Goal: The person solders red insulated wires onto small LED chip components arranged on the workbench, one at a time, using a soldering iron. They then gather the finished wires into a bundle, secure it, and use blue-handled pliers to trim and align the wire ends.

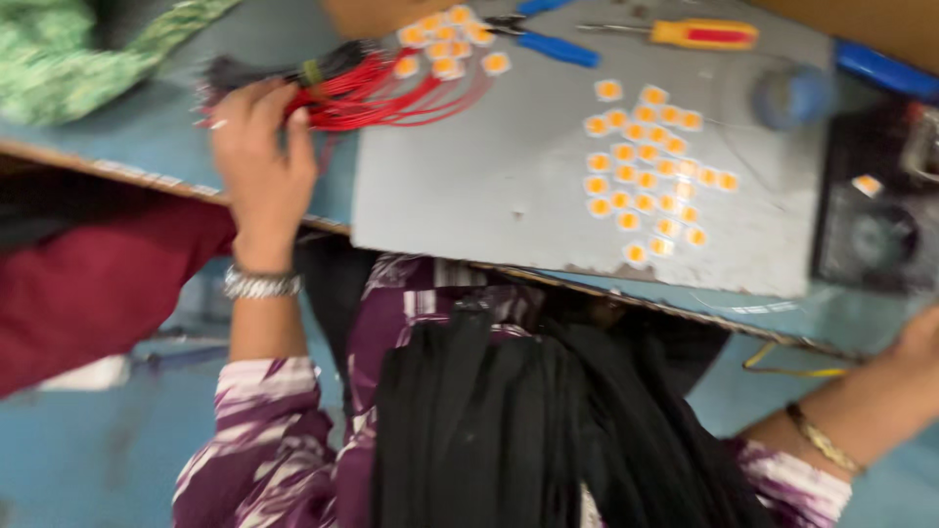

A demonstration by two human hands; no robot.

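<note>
Left hand (262, 161) is at 10 o'clock in frame, forearm coming straight up from the lap, wrist extended, metal bracelet (260, 285) on the wrist. Its grip is closed: fingers curled over a bundle of red wires (377, 93), back of hand to camera. The bundle lies on the table (489, 186), running from the hand toward 1 o'clock; its ends carry small yellow-centred white squares.

Right hand (924, 337) is at 4 o'clock, mostly cut by the frame edge; can't tell whether its grip is open or closed. Thin gold bangle (824, 440) on that wrist.

Grey board (469, 210) sits on the table, near edge just beyond the table's front edge. A loose cluster of yellow chips (646, 166) lies at its centre-right, well apart from the left hand. Yellow-handled screwdriver (699, 34) and blue-handled pliers (553, 44) at 12 o'clock, along the far edge. Bare board lies between hand and chip cluster.
</note>
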